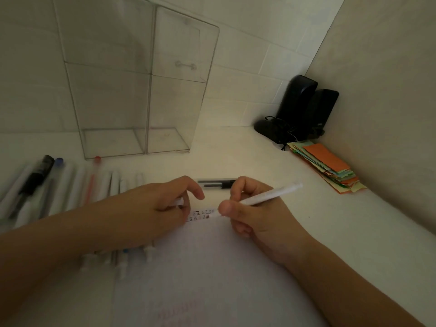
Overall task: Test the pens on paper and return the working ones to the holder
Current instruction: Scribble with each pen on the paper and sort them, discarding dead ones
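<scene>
Now both hands on one white pen [264, 195], right hand [250, 208] gripping barrel, left hand [162, 206] pinching tip

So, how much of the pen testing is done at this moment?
Nothing looks returned yet: the clear plastic holder shows no pens inside. In hand: the right hand grips a white pen over the white paper, and the left hand holds something small and white, perhaps its cap. A black-and-clear pen lies behind the hands. Left: the row of pens beside the left hand.

Two bare forearms, no sleeves; left hand [162, 204], right hand [254, 215].
</scene>
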The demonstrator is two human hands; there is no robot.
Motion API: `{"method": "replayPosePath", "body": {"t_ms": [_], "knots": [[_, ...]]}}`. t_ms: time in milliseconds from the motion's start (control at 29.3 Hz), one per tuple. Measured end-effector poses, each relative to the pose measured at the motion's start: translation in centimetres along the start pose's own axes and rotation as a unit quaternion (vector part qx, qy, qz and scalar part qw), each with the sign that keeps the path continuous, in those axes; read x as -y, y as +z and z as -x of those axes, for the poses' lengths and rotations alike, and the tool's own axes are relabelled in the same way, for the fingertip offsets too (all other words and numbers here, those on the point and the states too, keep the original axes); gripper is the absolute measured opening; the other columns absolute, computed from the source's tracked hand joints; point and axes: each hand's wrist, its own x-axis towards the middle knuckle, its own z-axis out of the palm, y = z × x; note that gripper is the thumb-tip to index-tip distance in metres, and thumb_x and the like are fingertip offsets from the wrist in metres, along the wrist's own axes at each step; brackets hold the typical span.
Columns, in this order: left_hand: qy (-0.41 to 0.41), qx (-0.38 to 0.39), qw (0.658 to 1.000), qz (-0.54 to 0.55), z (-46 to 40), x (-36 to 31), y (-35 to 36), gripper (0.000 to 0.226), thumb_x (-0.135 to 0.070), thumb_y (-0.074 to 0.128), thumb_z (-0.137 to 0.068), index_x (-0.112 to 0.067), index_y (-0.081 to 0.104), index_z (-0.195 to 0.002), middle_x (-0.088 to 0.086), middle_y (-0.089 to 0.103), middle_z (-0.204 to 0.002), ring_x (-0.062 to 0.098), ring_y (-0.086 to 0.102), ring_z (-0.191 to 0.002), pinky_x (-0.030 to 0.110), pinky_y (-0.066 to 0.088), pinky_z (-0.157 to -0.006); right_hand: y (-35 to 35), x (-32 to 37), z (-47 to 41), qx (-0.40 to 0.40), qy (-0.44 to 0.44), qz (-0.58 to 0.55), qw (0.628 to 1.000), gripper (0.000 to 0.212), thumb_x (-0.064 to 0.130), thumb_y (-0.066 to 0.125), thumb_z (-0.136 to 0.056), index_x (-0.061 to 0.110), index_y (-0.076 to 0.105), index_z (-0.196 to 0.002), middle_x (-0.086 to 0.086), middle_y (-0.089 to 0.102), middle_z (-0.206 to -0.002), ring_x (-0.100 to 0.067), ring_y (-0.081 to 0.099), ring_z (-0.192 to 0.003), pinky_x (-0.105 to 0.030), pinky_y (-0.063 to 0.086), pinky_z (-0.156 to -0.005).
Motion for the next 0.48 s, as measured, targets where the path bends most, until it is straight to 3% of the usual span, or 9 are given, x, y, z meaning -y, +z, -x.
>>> {"method": "replayPosePath", "body": {"t_ms": [103,205,342,478], "knots": [[-0.004,0.013,1.000,0.024,-0.07,-0.11,-0.12,0.020,-0.027,0.038,-0.085,-0.039,0.046,-0.099,-0.019,0.062,-0.087,0.007,0.055,-0.078,0.023,0.045,-0.074,0.18,-0.19,0.07,0.032,-0.008,0.000,0.999,0.008,0.031,0.068,-0.067,0.024,0.064,-0.065,-0.001,0.063,-0.060,-0.013,0.050,-0.051,-0.019,0.043,-0.049],[0.004,0.014,0.999,0.029,-0.07,-0.15,-0.30,0.027,-0.012,0.044,-0.092,-0.037,0.046,-0.102,-0.022,0.065,-0.091,0.002,0.057,-0.088,0.020,0.045,-0.079,0.11,-0.24,0.06,0.051,-0.019,-0.010,0.998,0.018,0.033,0.058,-0.076,0.019,0.069,-0.073,-0.007,0.068,-0.071,-0.017,0.054,-0.058,-0.023,0.046,-0.054],[0.013,0.022,1.000,0.007,0.13,-0.22,-0.48,0.025,-0.015,0.047,-0.092,-0.036,0.046,-0.105,-0.026,0.065,-0.098,-0.005,0.055,-0.095,0.010,0.042,-0.081,0.15,-0.47,-0.05,0.058,-0.016,-0.030,0.998,0.023,0.030,0.055,-0.076,0.012,0.069,-0.077,-0.012,0.067,-0.072,-0.018,0.055,-0.058,-0.024,0.046,-0.053],[0.033,0.033,0.999,0.010,0.31,-0.40,-0.66,0.022,-0.020,0.048,-0.093,-0.035,0.046,-0.108,-0.025,0.066,-0.100,-0.004,0.055,-0.099,0.020,0.042,-0.088,0.23,-0.54,-0.02,0.066,-0.013,0.000,0.998,0.019,0.026,0.057,-0.077,0.014,0.070,-0.084,-0.010,0.069,-0.079,-0.019,0.057,-0.062,-0.026,0.047,-0.054]]}}
